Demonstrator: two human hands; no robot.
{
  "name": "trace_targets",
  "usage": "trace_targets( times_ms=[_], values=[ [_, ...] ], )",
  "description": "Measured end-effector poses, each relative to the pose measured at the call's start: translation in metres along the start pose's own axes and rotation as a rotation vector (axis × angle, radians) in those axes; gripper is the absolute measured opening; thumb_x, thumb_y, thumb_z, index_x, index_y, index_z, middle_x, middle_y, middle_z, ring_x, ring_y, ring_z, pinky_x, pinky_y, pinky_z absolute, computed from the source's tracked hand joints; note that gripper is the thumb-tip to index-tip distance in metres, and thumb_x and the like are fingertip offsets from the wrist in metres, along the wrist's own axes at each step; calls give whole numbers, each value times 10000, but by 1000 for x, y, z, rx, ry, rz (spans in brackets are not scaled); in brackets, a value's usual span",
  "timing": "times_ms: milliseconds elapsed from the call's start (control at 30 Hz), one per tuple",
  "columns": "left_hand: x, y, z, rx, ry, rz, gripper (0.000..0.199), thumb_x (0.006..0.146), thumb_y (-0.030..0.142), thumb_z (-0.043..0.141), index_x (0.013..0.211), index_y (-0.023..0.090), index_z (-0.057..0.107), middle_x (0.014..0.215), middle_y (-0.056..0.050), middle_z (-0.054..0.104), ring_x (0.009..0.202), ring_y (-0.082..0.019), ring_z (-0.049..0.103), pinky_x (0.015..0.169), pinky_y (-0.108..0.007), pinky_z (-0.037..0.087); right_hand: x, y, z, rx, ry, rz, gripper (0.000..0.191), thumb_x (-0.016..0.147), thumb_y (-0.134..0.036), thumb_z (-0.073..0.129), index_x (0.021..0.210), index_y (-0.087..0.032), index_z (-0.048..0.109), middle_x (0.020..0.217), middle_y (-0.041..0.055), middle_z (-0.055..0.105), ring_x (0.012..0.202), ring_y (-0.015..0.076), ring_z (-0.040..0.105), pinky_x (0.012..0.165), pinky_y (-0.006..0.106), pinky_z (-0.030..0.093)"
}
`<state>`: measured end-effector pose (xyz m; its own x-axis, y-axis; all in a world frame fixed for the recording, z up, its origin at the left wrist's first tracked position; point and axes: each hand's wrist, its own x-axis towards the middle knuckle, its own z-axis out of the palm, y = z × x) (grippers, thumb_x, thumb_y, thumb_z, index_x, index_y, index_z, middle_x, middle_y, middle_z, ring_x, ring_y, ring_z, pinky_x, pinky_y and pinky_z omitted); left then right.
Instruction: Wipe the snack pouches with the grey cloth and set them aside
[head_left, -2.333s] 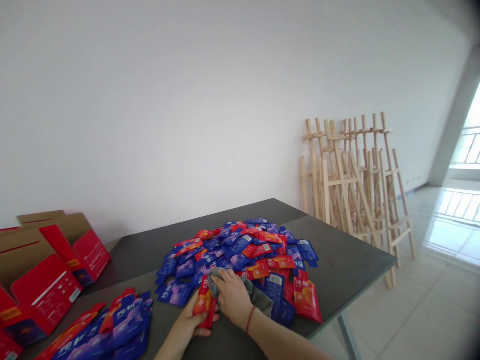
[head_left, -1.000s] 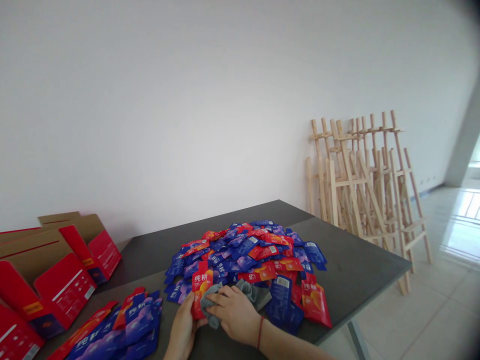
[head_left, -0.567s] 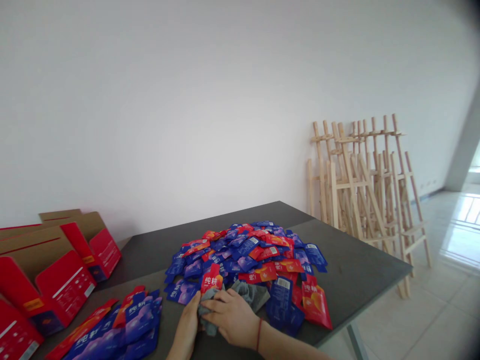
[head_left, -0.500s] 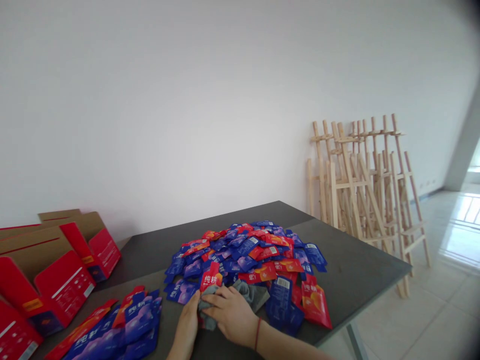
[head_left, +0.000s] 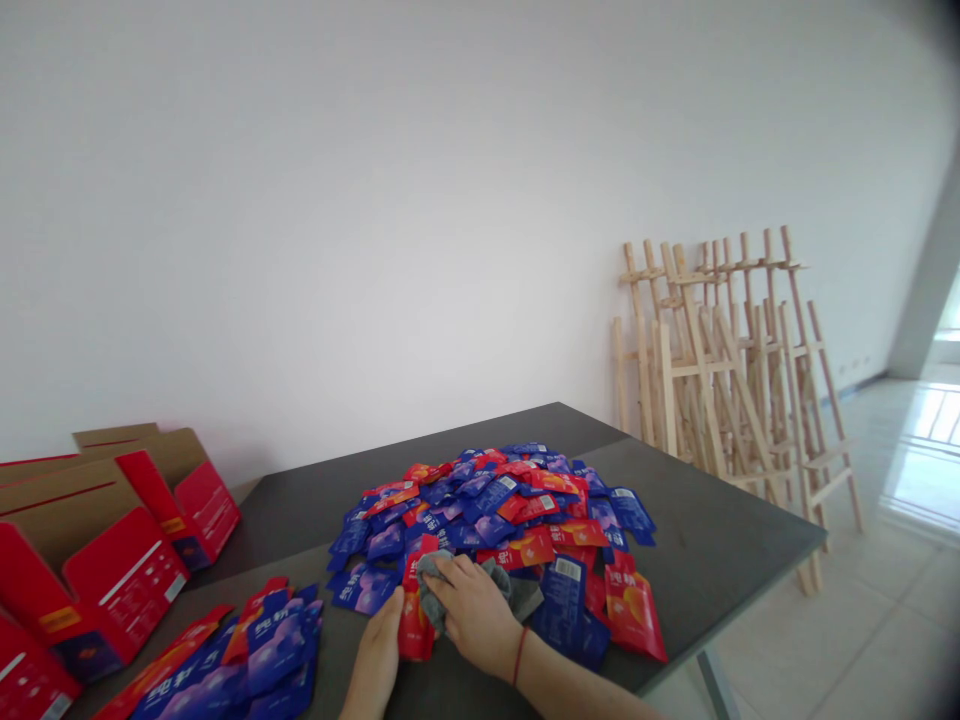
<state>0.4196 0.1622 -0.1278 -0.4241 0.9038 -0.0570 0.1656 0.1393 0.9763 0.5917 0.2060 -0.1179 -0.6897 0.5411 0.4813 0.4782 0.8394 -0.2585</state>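
Observation:
A red pouch with white lettering lies at the front of the dark table, its left edge held by my left hand. My right hand, with a thin red cord at the wrist, is closed on a grey cloth and presses it against the pouch's upper right part. More of the cloth trails out to the right of the fingers. Just beyond both hands rises a big heap of blue and red pouches. A smaller stack of pouches lies to the left of my left hand.
Open red cardboard boxes with brown insides stand along the table's left side. The dark table has its right edge near the heap. Several wooden easels lean against the white wall at the right.
My right hand has shifted the cloth slightly up and to the right over the pouch, uncovering more of its lower red front. My left hand stays at the pouch's left edge.

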Motion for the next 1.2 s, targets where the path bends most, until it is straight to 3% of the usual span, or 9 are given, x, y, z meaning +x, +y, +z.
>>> trace_targets(
  times_ms=[100, 233, 333, 433, 600, 800, 967, 1067, 1200],
  values=[
    [6, -5, -5, 28, 78, -7, 396, 778, 524, 497, 861, 191, 694, 956, -106, 755, 1165, -308, 592, 980, -424, 478, -5, -7, -7, -21, -86, -205, 481, 865, -223, 488, 1345, -230, 462, 1437, 18, 452, 1188, 240, 415, 970, 393, 391],
    [5, -5, -6, 32, 83, 12, 495, 811, 546, 375, 814, 160, 686, 930, -115, 758, 1091, -282, 642, 1023, -407, 453, -9, -15, -13, -63, -150, -367, 375, 916, -255, 439, 1285, -254, 508, 1444, -24, 454, 1184, 212, 408, 936, 378, 391],
    [3, 1, -4, 51, 89, 31, 509, 789, 583, 367, 765, 179, 676, 893, -104, 763, 1064, -280, 656, 1003, -406, 475, -8, -15, -11, -64, -116, -311, 382, 925, -261, 440, 1304, -257, 490, 1441, -24, 452, 1185, 213, 404, 927, 384, 400],
    [0, 5, 0, 73, 117, 54, 446, 725, 602, 464, 717, 203, 665, 878, -103, 767, 1076, -296, 650, 998, -420, 481, -3, -12, -6, -43, -38, -153, 436, 904, -236, 470, 1340, -252, 460, 1439, 4, 444, 1192, 225, 401, 965, 391, 392],
    [-1, 1, 4, 68, 36, 136, 503, 708, 687, 470, 695, 221, 660, 815, -80, 768, 1033, -311, 669, 887, -431, 553, 2, -7, 2, -36, 24, 76, 493, 848, -182, 508, 1338, -231, 476, 1386, 45, 480, 1158, 246, 425, 975, 392, 399],
    [4, 1, 2, 40, 4, 78, 669, 701, 756, 343, 766, 184, 684, 901, -107, 766, 1032, -287, 672, 972, -386, 504, -4, -12, -4, 4, -83, -177, 427, 885, -236, 468, 1311, -249, 493, 1401, -11, 498, 1155, 233, 426, 936, 398, 397],
    [-1, 8, -2, 68, 68, 46, 611, 772, 648, 329, 801, 158, 692, 927, -112, 763, 1078, -286, 652, 968, -403, 509, -10, -13, -6, 4, -139, -324, 397, 878, -239, 475, 1271, -273, 521, 1428, -52, 477, 1166, 214, 421, 927, 386, 386],
    [-1, 8, -4, 97, 112, 60, 465, 804, 530, 397, 802, 173, 695, 966, -105, 763, 1132, -283, 627, 992, -411, 492, -9, -13, -7, -5, -131, -320, 410, 887, -257, 478, 1297, -267, 497, 1432, -39, 471, 1163, 216, 422, 928, 387, 389],
    [5, 0, -1, 107, 179, 107, 310, 788, 425, 491, 791, 199, 703, 971, -85, 769, 1131, -266, 633, 1027, -418, 465, -3, -11, -5, -26, -69, -171, 455, 887, -239, 485, 1341, -251, 459, 1412, 10, 481, 1178, 231, 413, 950, 395, 394]
  ],
)
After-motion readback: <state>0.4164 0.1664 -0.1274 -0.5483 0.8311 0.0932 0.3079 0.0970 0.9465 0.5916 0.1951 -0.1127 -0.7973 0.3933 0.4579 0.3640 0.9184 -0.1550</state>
